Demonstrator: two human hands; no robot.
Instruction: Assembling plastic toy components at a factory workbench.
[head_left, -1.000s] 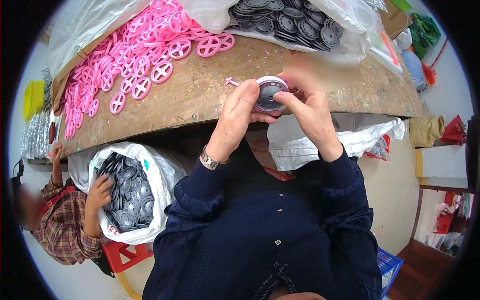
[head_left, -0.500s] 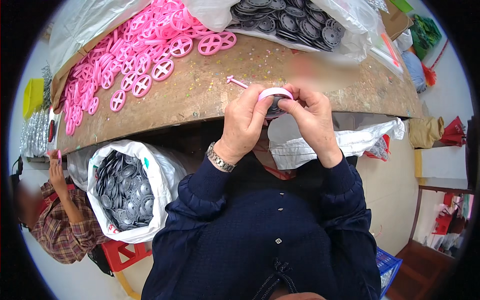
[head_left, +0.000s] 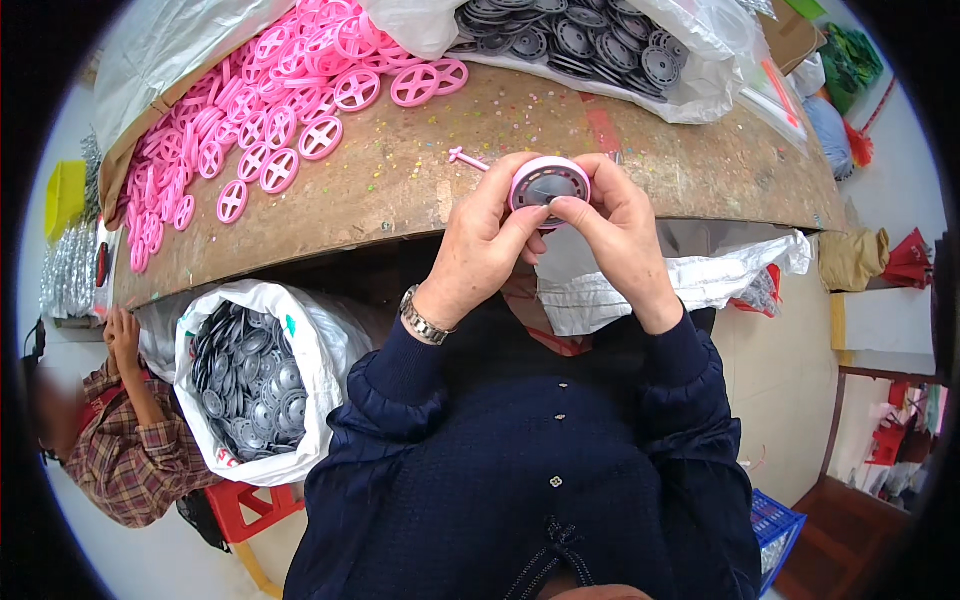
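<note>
Between my two hands, at the table's near edge, is a small toy wheel (head_left: 549, 183): a grey disc set inside a pink ring. My left hand (head_left: 488, 235) grips its left side, the thumb at the lower rim. My right hand (head_left: 622, 232) grips the right side, its thumb pressing on the lower part of the grey disc. Fingers behind the wheel are partly hidden. A thin pink rod (head_left: 467, 158) with a small cross-shaped end sticks out on the table behind my left hand.
Pink spoked rings (head_left: 320, 138) are heaped at the table's left. Grey discs (head_left: 613, 48) lie on white sacking at the back. A white sack (head_left: 330, 400) of grey discs (head_left: 252, 385) stands left of me, by a red stool (head_left: 245, 512). Another person (head_left: 135, 440) sits at far left.
The wheel has tilted, so its grey face now shows more fully. My left hand has shifted slightly left and down. The other person's hands have come together.
</note>
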